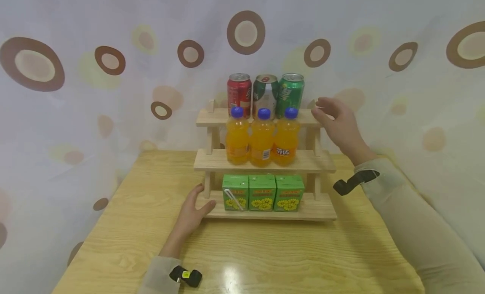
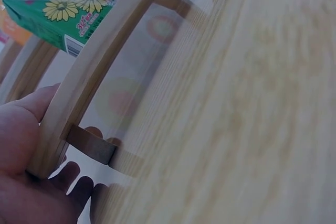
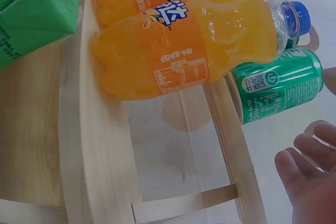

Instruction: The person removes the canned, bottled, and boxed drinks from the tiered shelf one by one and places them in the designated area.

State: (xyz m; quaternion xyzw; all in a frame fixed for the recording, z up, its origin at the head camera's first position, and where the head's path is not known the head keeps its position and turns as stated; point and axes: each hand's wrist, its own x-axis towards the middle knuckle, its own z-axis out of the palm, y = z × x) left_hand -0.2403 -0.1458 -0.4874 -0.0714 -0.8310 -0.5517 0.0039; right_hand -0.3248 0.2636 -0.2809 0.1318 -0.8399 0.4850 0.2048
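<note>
A three-tier wooden display rack [image 1: 318, 159] stands on the table. My left hand [image 1: 193, 212] grips the left end of its bottom board, thumb on top and fingers curled beneath, as the left wrist view shows with the board [image 2: 68, 98]. My right hand [image 1: 339, 123] is beside the right end of the top tier, fingers loosely bent and holding nothing. Nearest to it stands a green soda can [image 3: 278, 85], with a gap between. The top tier also bears a red can [image 1: 239, 92] and a dark green and white can [image 1: 265, 96].
Three orange soda bottles [image 1: 262, 136] with blue caps stand on the middle tier. Three green drink cartons [image 1: 262, 193] sit on the bottom tier, the left one with a straw on its front. Behind the wooden table [image 1: 159, 180] hangs a circle-patterned cloth [image 1: 151, 16].
</note>
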